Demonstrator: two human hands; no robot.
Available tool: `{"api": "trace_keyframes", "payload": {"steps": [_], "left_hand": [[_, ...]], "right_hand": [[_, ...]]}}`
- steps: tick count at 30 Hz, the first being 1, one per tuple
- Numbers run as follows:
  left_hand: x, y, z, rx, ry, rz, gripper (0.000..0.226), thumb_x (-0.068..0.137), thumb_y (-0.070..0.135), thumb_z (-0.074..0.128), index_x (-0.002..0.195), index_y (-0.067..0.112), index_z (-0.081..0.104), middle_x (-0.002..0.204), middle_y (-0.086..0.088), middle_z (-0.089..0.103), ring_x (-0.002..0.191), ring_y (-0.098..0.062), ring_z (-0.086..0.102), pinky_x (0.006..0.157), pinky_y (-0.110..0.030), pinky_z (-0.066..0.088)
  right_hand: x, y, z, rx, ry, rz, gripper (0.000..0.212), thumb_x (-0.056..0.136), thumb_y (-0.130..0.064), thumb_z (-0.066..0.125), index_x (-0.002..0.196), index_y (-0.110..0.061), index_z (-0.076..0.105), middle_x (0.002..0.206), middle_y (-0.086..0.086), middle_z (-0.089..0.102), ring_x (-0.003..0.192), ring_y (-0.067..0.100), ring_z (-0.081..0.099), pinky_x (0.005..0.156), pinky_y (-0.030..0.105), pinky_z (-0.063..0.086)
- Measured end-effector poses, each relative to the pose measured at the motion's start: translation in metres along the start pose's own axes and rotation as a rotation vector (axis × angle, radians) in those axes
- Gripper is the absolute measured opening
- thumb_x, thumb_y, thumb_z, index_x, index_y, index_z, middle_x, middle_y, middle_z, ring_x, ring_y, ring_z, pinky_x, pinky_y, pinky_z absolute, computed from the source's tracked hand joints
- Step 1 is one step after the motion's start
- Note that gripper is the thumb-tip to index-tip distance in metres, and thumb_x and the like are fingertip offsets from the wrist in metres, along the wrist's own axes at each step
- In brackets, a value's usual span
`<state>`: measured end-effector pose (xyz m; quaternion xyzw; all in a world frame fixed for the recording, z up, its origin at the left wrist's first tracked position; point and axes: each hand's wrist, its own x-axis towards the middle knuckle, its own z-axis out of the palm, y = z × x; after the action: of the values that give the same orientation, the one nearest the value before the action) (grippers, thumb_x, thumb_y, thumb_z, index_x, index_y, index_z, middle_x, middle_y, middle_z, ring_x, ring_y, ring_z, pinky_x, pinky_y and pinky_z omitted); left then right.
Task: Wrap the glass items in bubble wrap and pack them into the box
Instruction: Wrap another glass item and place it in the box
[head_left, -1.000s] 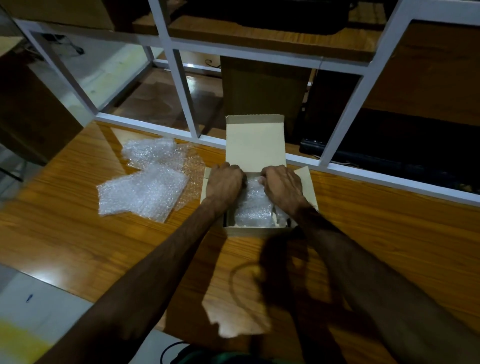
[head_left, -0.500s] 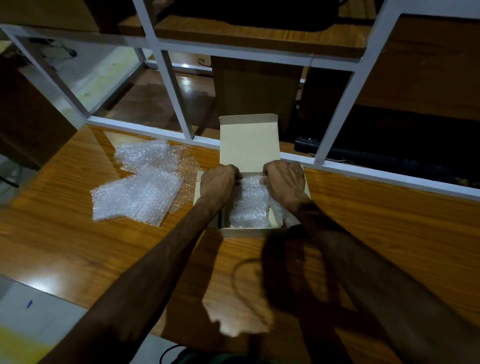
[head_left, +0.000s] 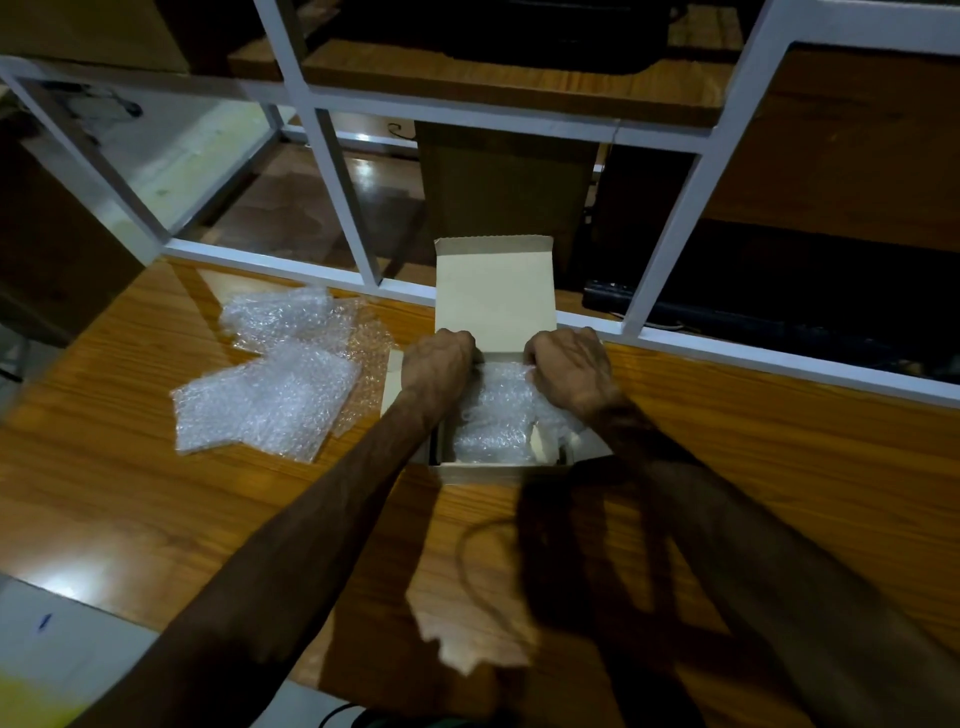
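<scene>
A small cardboard box (head_left: 496, 470) stands open on the wooden table (head_left: 779, 467), its lid flap (head_left: 493, 301) upright at the far side. A bubble-wrapped bundle (head_left: 501, 415) fills the inside; the glass under the wrap is hidden. My left hand (head_left: 436, 366) and my right hand (head_left: 569, 371) reach into the far end of the box, fingers curled down onto the bundle's far edge. The fingertips are hidden behind the knuckles.
Loose sheets of bubble wrap (head_left: 270, 400) lie on the table left of the box. A white metal frame (head_left: 343, 208) runs along the table's far edge, with shelves and a dark cardboard box behind it. The table's near-left corner drops to a pale floor.
Both hands stayed on the bundle's far end inside the box and slid slightly apart. The camera tilted a little; the box and loose wrap did not move.
</scene>
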<state>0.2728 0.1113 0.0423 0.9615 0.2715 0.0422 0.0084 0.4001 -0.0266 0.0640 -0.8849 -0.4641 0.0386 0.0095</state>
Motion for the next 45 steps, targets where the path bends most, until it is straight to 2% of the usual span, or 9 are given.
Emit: {"api": "trace_keyframes", "payload": {"steps": [4,9,15,19,23,28,33,37,45], "left_hand": [[-0.001,0.004,-0.005,-0.057,0.031,-0.068,0.023,0.089,0.029,0.079,0.107,0.016,0.073,0.097,-0.006,0.074,0.085,-0.023,0.069,0.071,-0.034,0.056],[-0.001,0.010,-0.009,-0.101,0.017,-0.131,0.026,0.086,0.032,0.081,0.105,0.016,0.072,0.096,-0.005,0.073,0.084,-0.023,0.069,0.073,-0.037,0.058],[-0.016,0.007,-0.002,-0.121,0.027,-0.024,0.016,0.092,0.025,0.074,0.105,0.017,0.071,0.100,-0.005,0.072,0.085,-0.022,0.069,0.076,-0.040,0.061],[-0.028,0.010,0.002,-0.161,-0.037,0.118,0.018,0.099,0.013,0.064,0.114,0.004,0.070,0.119,-0.016,0.065,0.107,-0.030,0.062,0.092,-0.047,0.056],[-0.045,0.015,0.009,-0.142,-0.078,0.363,0.051,0.093,0.035,0.067,0.133,0.005,0.059,0.138,-0.022,0.058,0.125,-0.036,0.054,0.105,-0.053,0.047],[-0.046,0.012,0.010,-0.112,-0.112,0.360,0.067,0.088,0.045,0.052,0.144,0.008,0.048,0.142,-0.016,0.053,0.124,-0.034,0.052,0.102,-0.054,0.046],[-0.035,0.007,0.015,-0.122,-0.163,0.380,0.085,0.091,0.057,0.053,0.159,0.011,0.032,0.145,-0.017,0.053,0.125,-0.034,0.053,0.106,-0.048,0.043],[-0.026,0.011,0.010,-0.030,-0.242,0.361,0.091,0.085,0.070,0.037,0.160,0.019,0.029,0.146,-0.014,0.046,0.129,-0.033,0.047,0.107,-0.049,0.041],[-0.016,0.023,0.005,0.051,-0.288,0.331,0.073,0.097,0.056,0.051,0.157,0.019,0.030,0.150,-0.016,0.042,0.134,-0.036,0.043,0.107,-0.056,0.041]], "right_hand": [[-0.005,-0.001,0.007,-0.005,0.025,-0.002,0.012,0.101,-0.018,0.062,0.107,-0.026,0.070,0.105,0.001,0.074,0.103,0.025,0.065,0.101,0.045,0.030],[-0.012,-0.002,0.006,-0.007,0.104,0.001,0.017,0.099,-0.017,0.066,0.105,-0.029,0.076,0.101,-0.002,0.075,0.104,0.024,0.058,0.091,0.045,0.027],[-0.033,0.010,0.008,0.003,0.240,-0.033,0.015,0.096,-0.022,0.071,0.110,-0.028,0.074,0.108,-0.004,0.070,0.108,0.022,0.054,0.089,0.042,0.025],[-0.041,0.008,0.010,0.025,0.091,-0.058,0.029,0.097,-0.012,0.063,0.120,-0.025,0.074,0.120,-0.001,0.068,0.119,0.023,0.053,0.095,0.044,0.028],[-0.042,0.004,0.003,-0.029,-0.062,-0.059,0.030,0.093,-0.011,0.064,0.121,-0.023,0.067,0.127,0.001,0.065,0.128,0.025,0.047,0.108,0.050,0.026],[-0.047,0.001,0.005,-0.132,-0.109,-0.106,0.015,0.096,-0.014,0.058,0.109,-0.021,0.059,0.121,0.003,0.065,0.121,0.027,0.045,0.099,0.051,0.025],[-0.048,0.002,0.011,-0.185,-0.105,-0.143,0.026,0.097,-0.025,0.064,0.122,-0.021,0.060,0.129,0.003,0.065,0.127,0.028,0.043,0.105,0.053,0.021],[-0.045,0.015,0.003,-0.122,-0.055,-0.116,0.037,0.092,-0.039,0.074,0.127,-0.030,0.065,0.131,0.000,0.065,0.135,0.026,0.040,0.109,0.053,0.021],[-0.044,0.003,0.012,-0.049,-0.031,-0.056,0.029,0.091,-0.035,0.074,0.116,-0.026,0.062,0.130,-0.001,0.065,0.130,0.025,0.044,0.107,0.050,0.021]]}}
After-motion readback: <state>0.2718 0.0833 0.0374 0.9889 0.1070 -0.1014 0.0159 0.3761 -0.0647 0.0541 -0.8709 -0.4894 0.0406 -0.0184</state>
